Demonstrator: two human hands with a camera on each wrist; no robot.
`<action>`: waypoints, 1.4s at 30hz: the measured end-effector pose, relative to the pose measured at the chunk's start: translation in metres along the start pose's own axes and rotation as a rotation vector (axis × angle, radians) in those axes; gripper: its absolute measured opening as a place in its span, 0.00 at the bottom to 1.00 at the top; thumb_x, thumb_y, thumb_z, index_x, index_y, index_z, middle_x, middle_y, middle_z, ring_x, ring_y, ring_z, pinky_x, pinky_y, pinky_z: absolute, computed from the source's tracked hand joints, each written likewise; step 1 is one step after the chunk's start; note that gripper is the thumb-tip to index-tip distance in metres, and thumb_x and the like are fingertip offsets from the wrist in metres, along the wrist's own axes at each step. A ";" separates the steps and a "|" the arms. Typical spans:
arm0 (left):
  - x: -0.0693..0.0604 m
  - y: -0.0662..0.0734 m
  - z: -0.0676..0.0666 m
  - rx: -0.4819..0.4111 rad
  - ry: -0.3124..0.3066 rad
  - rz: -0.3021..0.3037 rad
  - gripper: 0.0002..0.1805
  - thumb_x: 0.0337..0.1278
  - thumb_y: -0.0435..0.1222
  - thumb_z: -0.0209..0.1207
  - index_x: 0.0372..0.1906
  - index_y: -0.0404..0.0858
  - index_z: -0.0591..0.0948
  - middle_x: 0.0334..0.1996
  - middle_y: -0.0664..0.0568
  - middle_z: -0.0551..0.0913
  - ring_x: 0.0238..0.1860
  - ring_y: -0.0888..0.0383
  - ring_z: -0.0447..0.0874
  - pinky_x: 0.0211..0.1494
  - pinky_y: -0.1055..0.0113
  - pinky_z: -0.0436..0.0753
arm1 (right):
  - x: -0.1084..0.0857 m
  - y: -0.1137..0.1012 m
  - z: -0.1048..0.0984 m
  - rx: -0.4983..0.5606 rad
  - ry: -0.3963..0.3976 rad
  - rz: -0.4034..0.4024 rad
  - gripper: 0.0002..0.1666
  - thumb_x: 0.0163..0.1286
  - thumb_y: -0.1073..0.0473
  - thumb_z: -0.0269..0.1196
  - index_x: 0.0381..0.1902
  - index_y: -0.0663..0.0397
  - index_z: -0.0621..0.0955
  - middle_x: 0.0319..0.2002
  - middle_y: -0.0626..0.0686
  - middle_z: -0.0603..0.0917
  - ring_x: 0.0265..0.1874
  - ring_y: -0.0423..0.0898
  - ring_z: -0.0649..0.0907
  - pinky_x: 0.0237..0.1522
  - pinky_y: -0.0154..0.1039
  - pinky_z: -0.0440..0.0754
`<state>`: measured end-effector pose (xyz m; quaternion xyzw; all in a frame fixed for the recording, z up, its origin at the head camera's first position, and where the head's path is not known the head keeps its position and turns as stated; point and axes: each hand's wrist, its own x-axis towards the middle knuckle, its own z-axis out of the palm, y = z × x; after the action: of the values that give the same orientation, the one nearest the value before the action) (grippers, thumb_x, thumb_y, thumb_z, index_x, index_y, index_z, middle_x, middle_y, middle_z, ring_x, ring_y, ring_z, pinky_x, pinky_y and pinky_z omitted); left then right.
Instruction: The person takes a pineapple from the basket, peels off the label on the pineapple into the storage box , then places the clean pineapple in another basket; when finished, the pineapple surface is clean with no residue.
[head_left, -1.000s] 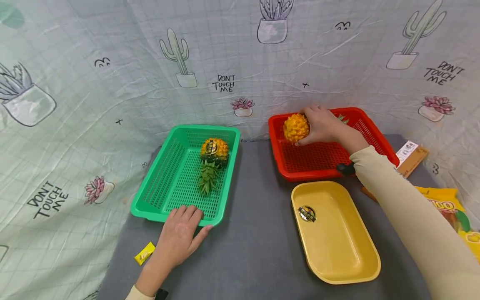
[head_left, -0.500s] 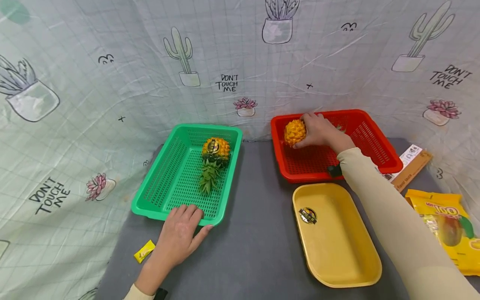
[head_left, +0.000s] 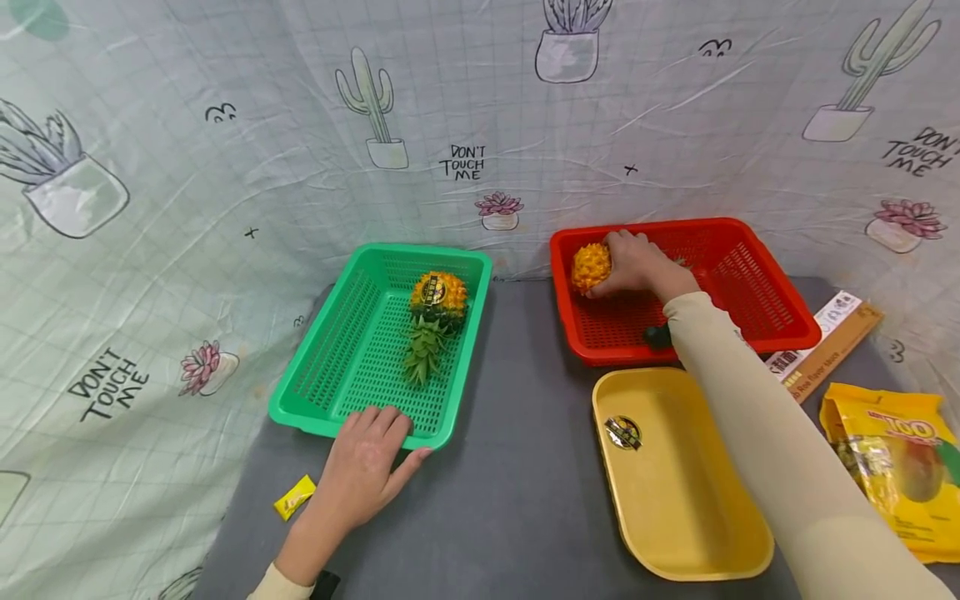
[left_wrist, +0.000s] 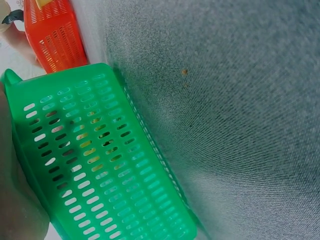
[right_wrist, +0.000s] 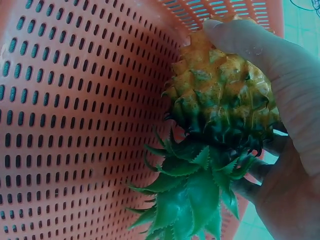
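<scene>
My right hand (head_left: pixel 636 265) holds a small orange-yellow pineapple (head_left: pixel 590 268) in the red basket (head_left: pixel 772 275), at its left end. In the right wrist view, the thumb lies over the spiky fruit (right_wrist: pixel 220 95) while other fingers show behind it, and the green crown (right_wrist: pixel 187 200) points down. My left hand (head_left: pixel 362 467) grips the near rim of the green basket (head_left: pixel 450 408), fingers over the edge and thumb outside. A second pineapple (head_left: pixel 438 300) with a round dark label lies in that basket, crown towards me.
A pale yellow tray (head_left: pixel 675 475) with a loose round label (head_left: pixel 624 432) stands before the red basket. At right are a long carton (head_left: pixel 828 346) and a yellow snack bag (head_left: pixel 900 467). A small yellow packet (head_left: pixel 295 497) lies beside my left wrist. A printed cloth (head_left: pixel 300 167) hangs behind.
The right hand and its pineapple have sunk slightly lower into the red basket. The left hand keeps its place on the green basket. The head view has shifted slightly to the left.
</scene>
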<state>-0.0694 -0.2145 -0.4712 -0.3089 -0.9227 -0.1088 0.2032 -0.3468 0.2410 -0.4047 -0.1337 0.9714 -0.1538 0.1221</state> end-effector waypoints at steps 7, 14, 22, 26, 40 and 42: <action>0.000 0.000 0.003 -0.005 0.018 0.007 0.30 0.82 0.63 0.42 0.35 0.42 0.74 0.33 0.52 0.72 0.32 0.50 0.68 0.37 0.53 0.69 | 0.001 0.001 0.003 -0.007 -0.030 0.014 0.57 0.54 0.42 0.82 0.68 0.66 0.65 0.61 0.68 0.71 0.60 0.67 0.70 0.62 0.68 0.74; 0.001 0.000 0.001 -0.009 0.014 0.002 0.29 0.82 0.63 0.42 0.35 0.42 0.74 0.34 0.52 0.72 0.32 0.51 0.68 0.37 0.54 0.69 | 0.001 0.002 0.004 -0.050 -0.048 0.010 0.57 0.55 0.41 0.81 0.68 0.68 0.66 0.61 0.69 0.72 0.59 0.69 0.69 0.65 0.69 0.70; 0.000 0.001 0.001 -0.002 0.017 -0.004 0.31 0.82 0.63 0.42 0.36 0.42 0.75 0.34 0.51 0.73 0.32 0.50 0.70 0.37 0.53 0.70 | -0.001 0.000 0.006 -0.054 -0.057 0.005 0.60 0.54 0.40 0.82 0.70 0.68 0.64 0.64 0.70 0.70 0.62 0.70 0.68 0.67 0.70 0.66; 0.000 0.001 0.001 0.001 0.004 -0.013 0.31 0.81 0.64 0.40 0.36 0.42 0.74 0.34 0.52 0.72 0.33 0.50 0.69 0.38 0.53 0.69 | 0.003 0.004 0.009 -0.052 -0.067 0.013 0.62 0.54 0.39 0.82 0.71 0.68 0.63 0.65 0.70 0.69 0.62 0.69 0.68 0.68 0.70 0.66; -0.001 0.001 0.003 -0.003 0.017 -0.010 0.30 0.82 0.63 0.42 0.35 0.42 0.74 0.34 0.52 0.72 0.33 0.50 0.69 0.38 0.53 0.70 | 0.001 0.008 0.010 -0.031 -0.073 0.009 0.64 0.53 0.38 0.82 0.71 0.68 0.61 0.66 0.71 0.68 0.63 0.70 0.66 0.68 0.70 0.64; -0.001 0.001 0.003 -0.002 0.021 -0.009 0.30 0.82 0.63 0.42 0.35 0.42 0.74 0.33 0.52 0.72 0.32 0.51 0.69 0.38 0.53 0.70 | 0.000 0.006 0.009 -0.030 -0.073 0.006 0.64 0.53 0.38 0.82 0.71 0.68 0.61 0.66 0.72 0.68 0.63 0.71 0.66 0.69 0.70 0.64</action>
<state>-0.0691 -0.2133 -0.4747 -0.3037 -0.9219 -0.1138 0.2119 -0.3459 0.2441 -0.4153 -0.1383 0.9688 -0.1340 0.1560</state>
